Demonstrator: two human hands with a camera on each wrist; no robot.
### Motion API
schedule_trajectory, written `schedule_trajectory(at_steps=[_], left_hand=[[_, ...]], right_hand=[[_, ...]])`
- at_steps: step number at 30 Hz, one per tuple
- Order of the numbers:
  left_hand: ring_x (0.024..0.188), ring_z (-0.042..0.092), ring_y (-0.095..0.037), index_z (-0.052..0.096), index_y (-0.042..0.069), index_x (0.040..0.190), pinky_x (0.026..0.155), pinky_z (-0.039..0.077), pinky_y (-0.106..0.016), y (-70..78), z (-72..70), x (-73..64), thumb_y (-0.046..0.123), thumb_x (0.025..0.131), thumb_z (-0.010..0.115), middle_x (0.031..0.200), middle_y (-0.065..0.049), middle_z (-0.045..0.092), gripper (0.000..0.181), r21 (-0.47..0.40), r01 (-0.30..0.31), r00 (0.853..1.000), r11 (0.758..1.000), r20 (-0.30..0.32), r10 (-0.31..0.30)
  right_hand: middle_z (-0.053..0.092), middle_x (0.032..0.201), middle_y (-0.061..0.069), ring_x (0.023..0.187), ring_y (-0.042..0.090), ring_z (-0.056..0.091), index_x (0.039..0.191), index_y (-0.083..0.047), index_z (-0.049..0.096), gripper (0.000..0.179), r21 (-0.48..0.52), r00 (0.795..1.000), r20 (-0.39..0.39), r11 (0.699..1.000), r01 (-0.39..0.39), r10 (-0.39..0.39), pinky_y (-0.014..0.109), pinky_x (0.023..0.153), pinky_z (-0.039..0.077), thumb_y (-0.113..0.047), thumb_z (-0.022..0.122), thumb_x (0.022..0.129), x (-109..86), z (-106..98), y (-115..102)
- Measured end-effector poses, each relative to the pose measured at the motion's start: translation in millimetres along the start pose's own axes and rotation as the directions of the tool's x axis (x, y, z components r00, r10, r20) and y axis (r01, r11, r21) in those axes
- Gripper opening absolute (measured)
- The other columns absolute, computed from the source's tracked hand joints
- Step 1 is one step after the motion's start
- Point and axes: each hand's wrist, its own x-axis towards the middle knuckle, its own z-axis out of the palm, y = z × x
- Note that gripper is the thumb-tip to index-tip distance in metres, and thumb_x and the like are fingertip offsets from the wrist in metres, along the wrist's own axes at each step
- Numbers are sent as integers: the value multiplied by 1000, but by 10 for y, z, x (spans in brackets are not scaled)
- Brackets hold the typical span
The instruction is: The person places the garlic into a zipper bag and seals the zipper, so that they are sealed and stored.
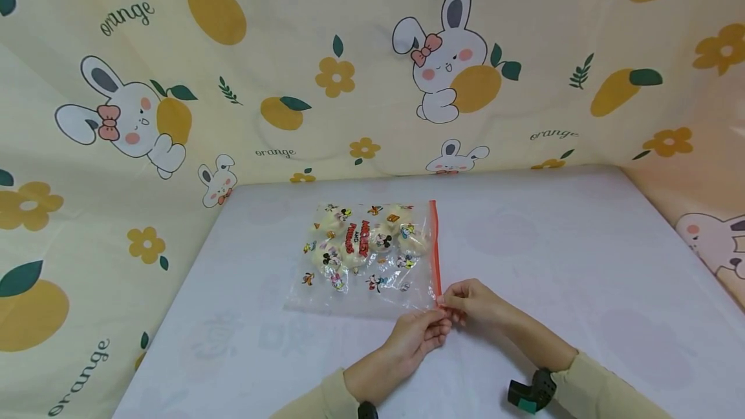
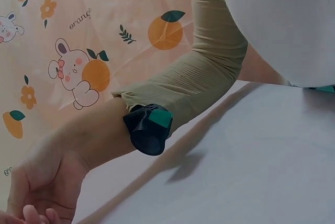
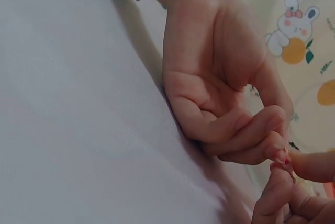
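Note:
A clear zip bag [image 1: 361, 290] printed with cartoon characters lies flat on the table, several pale rounded lumps [image 1: 332, 254] inside it. Along its right edge runs a red zip strip [image 1: 434, 244]. My left hand [image 1: 412, 340] pinches the strip's near end from below. Close beside it, my right hand [image 1: 474, 302] pinches the same corner, the fingertips of both hands meeting. In the right wrist view the left hand [image 3: 220, 72] shows its palm with curled fingers, a speck of red at the tips. The left wrist view shows the right hand [image 2: 49, 177] partly cut off.
The white-covered table [image 1: 233, 348] stretches around the bag. Behind and beside it hangs a cream curtain [image 1: 361, 44] printed with rabbits and oranges. A dark wrist device [image 1: 532, 392] with a green patch sits at the right sleeve.

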Motion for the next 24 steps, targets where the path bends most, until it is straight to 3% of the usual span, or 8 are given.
schedule_trajectory(at_steps=[7, 24], left_hand=[[67, 59, -2, 66, 5, 94, 65, 48, -14, -19, 5, 14, 13, 93, 57, 72, 7, 64, 13, -7, -15, 1000, 1000, -10, 15], [70, 60, -3, 66, 0, 101, 67, 50, -15, -43, 18, 24, 20, 94, 59, 76, 6, 65, 22, -11, -33, 999, 999, -16, 32]], right_hand=[[50, 60, -7, 53, 4, 46, 86, 17, 57, 33, -15, 998, -58, 1000, 5, -6, 19, 51, 41, -14, 54, 96, 69, -16, -24], [55, 62, -7, 55, 4, 50, 93, 15, 63, 34, -26, 1000, -15, 999, 23, -23, 19, 54, 45, -18, 55, 96, 28, -47, 18]])
